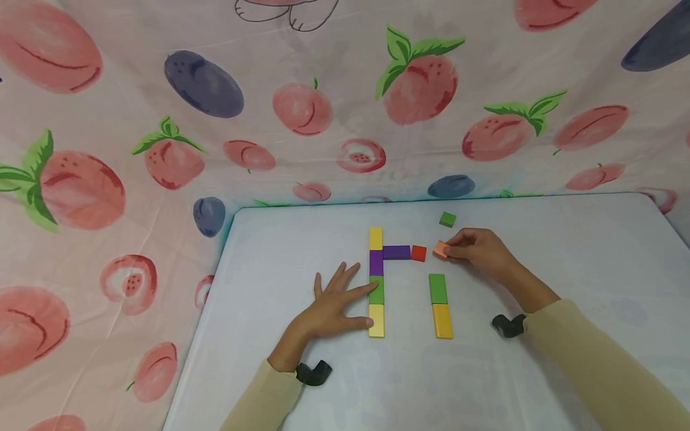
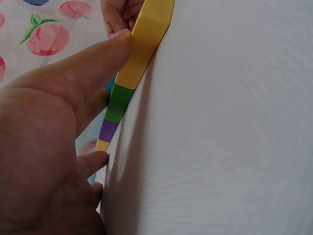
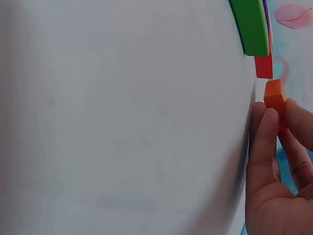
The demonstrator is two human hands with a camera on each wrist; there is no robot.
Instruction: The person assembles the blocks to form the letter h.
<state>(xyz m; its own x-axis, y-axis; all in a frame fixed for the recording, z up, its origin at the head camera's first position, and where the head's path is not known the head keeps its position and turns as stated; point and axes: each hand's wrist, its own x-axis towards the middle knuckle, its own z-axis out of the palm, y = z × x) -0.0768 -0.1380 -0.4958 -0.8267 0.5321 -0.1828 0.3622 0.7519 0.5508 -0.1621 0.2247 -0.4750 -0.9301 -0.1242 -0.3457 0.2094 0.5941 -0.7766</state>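
Observation:
My right hand (image 1: pixel 480 251) pinches an orange block (image 1: pixel 440 249) between thumb and fingers, just right of a red block (image 1: pixel 418 253). A purple block (image 1: pixel 396 252) lies between that red one and a column of blocks: yellow (image 1: pixel 375 238), purple (image 1: pixel 376 263), green (image 1: pixel 377 293) and pale yellow (image 1: pixel 377 326). Spread out, my left hand (image 1: pixel 329 305) rests at this column, its thumb touching the pale yellow block and a finger on the green one. The right wrist view shows the orange block (image 3: pixel 275 95) held with a gap to the red block (image 3: pixel 263 67).
A loose green block (image 1: pixel 447 219) lies beyond my right hand. Nearer me, another green block (image 1: pixel 438 289) meets a deep yellow block (image 1: pixel 443 321) end to end. The white table (image 1: pixel 269 251) ends at a fruit-printed cloth (image 1: pixel 302 60) behind and at left.

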